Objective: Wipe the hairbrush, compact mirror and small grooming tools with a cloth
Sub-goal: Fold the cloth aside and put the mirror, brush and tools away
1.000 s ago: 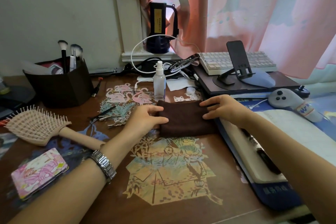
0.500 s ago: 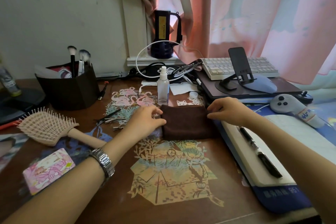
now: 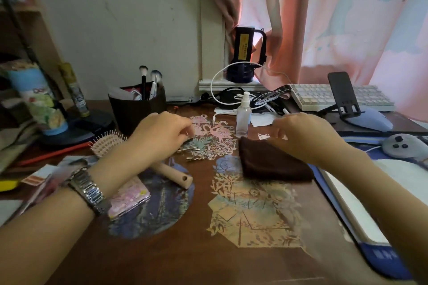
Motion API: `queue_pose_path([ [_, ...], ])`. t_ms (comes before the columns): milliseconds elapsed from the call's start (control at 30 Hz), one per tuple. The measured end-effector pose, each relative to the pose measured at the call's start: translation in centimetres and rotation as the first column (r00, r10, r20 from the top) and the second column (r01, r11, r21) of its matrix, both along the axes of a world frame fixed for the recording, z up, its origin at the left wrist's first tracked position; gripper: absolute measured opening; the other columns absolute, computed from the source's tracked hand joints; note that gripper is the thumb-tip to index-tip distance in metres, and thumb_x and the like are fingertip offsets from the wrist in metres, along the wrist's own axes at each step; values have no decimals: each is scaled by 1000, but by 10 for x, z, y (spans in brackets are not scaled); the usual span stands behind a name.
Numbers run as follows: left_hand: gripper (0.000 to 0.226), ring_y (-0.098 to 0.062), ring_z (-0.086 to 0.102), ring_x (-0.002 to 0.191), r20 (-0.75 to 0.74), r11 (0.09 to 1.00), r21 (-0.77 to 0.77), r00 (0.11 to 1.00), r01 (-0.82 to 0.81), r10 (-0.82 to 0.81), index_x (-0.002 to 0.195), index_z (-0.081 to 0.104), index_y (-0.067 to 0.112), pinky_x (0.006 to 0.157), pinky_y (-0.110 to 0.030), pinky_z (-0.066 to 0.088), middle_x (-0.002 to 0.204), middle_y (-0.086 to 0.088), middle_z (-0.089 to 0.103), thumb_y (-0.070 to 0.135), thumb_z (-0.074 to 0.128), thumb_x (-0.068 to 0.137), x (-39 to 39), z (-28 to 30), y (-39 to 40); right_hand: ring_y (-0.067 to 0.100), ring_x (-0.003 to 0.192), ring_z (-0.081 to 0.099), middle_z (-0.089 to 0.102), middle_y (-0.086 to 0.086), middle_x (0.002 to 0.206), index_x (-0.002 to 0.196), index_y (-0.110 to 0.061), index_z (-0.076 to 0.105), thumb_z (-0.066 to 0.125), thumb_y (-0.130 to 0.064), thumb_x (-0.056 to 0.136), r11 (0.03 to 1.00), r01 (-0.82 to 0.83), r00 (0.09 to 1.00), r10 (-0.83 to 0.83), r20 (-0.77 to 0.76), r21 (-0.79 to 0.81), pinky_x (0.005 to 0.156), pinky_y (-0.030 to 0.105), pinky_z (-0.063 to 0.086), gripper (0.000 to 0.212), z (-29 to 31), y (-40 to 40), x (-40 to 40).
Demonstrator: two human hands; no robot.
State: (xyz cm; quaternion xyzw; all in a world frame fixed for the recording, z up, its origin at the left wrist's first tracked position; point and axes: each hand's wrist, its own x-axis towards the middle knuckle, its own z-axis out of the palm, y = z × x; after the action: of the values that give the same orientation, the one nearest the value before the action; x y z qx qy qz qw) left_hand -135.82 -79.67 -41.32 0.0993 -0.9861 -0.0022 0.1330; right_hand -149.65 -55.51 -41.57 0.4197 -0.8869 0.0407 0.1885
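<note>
hands [image 3: 162,133] above desk, folded dark-brown cloth [image 3: 273,162]

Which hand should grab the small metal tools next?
Left, probably. The left hand already hovers at the small metal tools on the desk, while the right hand is over the folded brown cloth, ready to wipe.

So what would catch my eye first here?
Probably the two hands over the desk: the left hand reaching to the small metal tools, the right hand above the folded brown cloth. Next, the pink hairbrush at left, partly under the left arm, and the pale curtain behind.
</note>
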Motion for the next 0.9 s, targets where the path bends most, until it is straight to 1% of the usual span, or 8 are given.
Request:
queue_pose_path([
  [133, 21, -9, 59, 102, -5, 995, -97, 1000, -9, 9, 108, 64, 35, 86, -29, 44, 109, 14, 66, 26, 55, 92, 43, 4, -20, 26, 84, 64, 70, 0, 91, 102, -24, 67, 55, -42, 89, 995, -97, 995, 97, -20, -19, 64, 29, 46, 25, -1, -37, 25],
  [200, 19, -8, 57, 101, 1, 992, -123, 1000, -12, 12, 109, 63, 36, 85, -28, 42, 107, 14, 65, 32, 54, 92, 67, 2, -31, 25, 82, 64, 70, -1, 88, 95, -24, 68, 56, -40, 88, 986, -162, 987, 162, -1, -31, 67, 31, 50, 21, -1, -57, 40],
  [300, 22, -8, 56, 102, 37, 987, -155, 999, -33, 39, 110, 62, 36, 85, -30, 43, 107, 13, 64, 41, 50, 92, 101, -6, -46, 22, 80, 63, 69, -2, 86, 87, -22, 67, 56, -37, 89, 965, -256, 964, 259, 60, -55, 67, 31, 50, 18, -4, -85, 63],
  [400, 26, -7, 56, 104, 64, 991, -111, 995, -68, 76, 109, 62, 34, 85, -30, 44, 110, 13, 64, 47, 50, 90, 129, -19, -55, 22, 79, 62, 67, -2, 81, 82, -22, 66, 54, -42, 87, 946, -320, 942, 324, 86, -53, 66, 34, 52, 24, -12, -113, 84],
  [533, 37, -4, 52, 101, 114, 988, 4, 982, -152, 150, 112, 58, 38, 78, -25, 42, 109, 16, 61, 62, 49, 84, 151, -41, -60, 25, 74, 62, 67, -1, 78, 80, -23, 68, 46, -50, 84, 916, -387, 908, 398, 130, -104, 61, 37, 52, 35, -27, -140, 103],
  [667, 57, -6, 50, 109, 149, 969, 115, 968, -220, 202, 123, 49, 41, 85, -27, 46, 123, 16, 56, 71, 53, 75, 158, -59, -59, 24, 80, 63, 68, -1, 85, 85, -23, 69, 62, -35, 85, 892, -431, 867, 451, 211, -135, 66, 38, 53, 14, -40, -155, 118],
  [733, 64, -7, 49, 115, 164, 960, 149, 963, -237, 212, 127, 43, 41, 89, -28, 45, 130, 16, 52, 73, 55, 73, 158, -64, -57, 21, 79, 64, 68, -4, 82, 82, -23, 70, 66, -28, 82, 873, -459, 837, 486, 249, -164, 66, 39, 53, 6, -47, -159, 123],
  [900, 68, -6, 46, 118, 160, 940, 247, 967, -234, 198, 129, 42, 38, 92, -29, 43, 131, 16, 50, 70, 60, 71, 147, -74, -58, 11, 71, 58, 59, -14, 76, 85, -29, 70, 69, -28, 81, 862, -470, 792, 507, 341, -190, 70, 37, 54, 4, -60, -160, 122],
])
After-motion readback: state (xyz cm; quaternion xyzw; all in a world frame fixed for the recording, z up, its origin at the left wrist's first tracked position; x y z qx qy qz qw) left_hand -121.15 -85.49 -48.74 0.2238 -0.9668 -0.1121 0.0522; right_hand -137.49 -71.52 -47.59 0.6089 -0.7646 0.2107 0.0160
